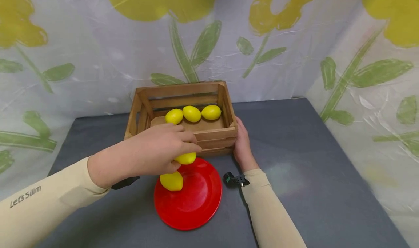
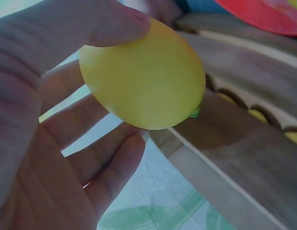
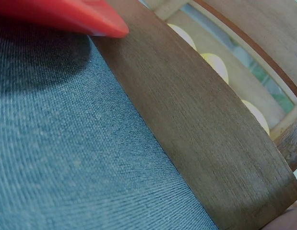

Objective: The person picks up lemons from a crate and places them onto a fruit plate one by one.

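Note:
My left hand holds a yellow lemon above the far rim of a red plate, near the front of a wooden crate. Seen from the left wrist, the thumb presses on this lemon from one side, with the fingers behind it; its small green tip shows. Another lemon lies on the plate's left part. Inside the crate, three lemons sit in a row. Against the crate's right side rests my right hand, its fingers laid along the outer wall and partly hidden.
Crate and plate stand on a dark grey table, the plate directly in front of the crate. Behind the table hangs a pale curtain with yellow flowers and green leaves. The crate's slatted back is close to this curtain.

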Demonstrator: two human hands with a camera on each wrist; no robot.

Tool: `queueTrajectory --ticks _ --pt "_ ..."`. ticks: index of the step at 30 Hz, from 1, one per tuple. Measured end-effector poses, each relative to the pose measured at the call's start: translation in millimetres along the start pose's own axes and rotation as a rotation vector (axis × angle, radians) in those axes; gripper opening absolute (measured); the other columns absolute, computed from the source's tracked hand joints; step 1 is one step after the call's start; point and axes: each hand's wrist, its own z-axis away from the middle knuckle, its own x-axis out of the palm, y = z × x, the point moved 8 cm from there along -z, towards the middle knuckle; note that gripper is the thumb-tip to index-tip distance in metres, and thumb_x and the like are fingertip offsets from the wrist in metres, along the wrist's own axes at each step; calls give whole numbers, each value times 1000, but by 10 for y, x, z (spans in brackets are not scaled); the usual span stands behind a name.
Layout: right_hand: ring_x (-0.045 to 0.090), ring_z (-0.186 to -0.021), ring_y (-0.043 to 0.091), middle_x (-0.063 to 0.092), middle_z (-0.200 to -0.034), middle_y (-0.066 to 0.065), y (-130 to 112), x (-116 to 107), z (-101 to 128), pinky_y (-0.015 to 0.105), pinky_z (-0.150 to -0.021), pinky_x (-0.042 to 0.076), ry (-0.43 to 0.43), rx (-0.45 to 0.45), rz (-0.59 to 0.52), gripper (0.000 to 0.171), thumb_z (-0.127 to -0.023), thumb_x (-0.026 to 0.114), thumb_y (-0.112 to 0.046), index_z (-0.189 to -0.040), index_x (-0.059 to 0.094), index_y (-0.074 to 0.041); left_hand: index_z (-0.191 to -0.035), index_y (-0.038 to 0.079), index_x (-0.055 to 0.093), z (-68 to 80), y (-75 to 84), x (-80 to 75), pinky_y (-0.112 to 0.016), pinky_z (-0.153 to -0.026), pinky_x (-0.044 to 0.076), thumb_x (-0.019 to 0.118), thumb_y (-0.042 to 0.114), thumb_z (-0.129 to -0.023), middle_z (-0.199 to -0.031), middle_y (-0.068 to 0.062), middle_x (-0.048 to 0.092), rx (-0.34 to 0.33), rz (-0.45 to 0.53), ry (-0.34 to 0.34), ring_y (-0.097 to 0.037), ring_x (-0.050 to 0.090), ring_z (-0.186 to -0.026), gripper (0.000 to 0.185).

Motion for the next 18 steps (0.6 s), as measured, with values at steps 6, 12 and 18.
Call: queueTrajectory --ticks 6,12,18 --pt "44 -155 30 48 -166 8 -13 0 -6 53 -131 33 8 3 4 52 -115 40 -42 -158 53 -16 -138 21 74 -25 157 136 -42 -100 60 91 24 -85 -128 1 73 51 -18 -2 -23 65 -117 56" --pt "43 -154 29 47 -167 8 20 2 -25 53 -130 33 3 4 5 51 -115 40 -41 -159 52 -16 -136 21 75 -77 226 375 -40 -96 58 91 24 -85 -123 1 73 65 -54 -25 -20 64 -107 54" --pt "44 -154 28 49 -165 6 24 5 -15 52 -131 33 10 1 12 52 -114 40 -43 -157 53 -17 -134 21 75 -137 231 625 -39 -96 57 92 25 -83 -122 1 74 73 -54 -45 -19 64 -106 54"
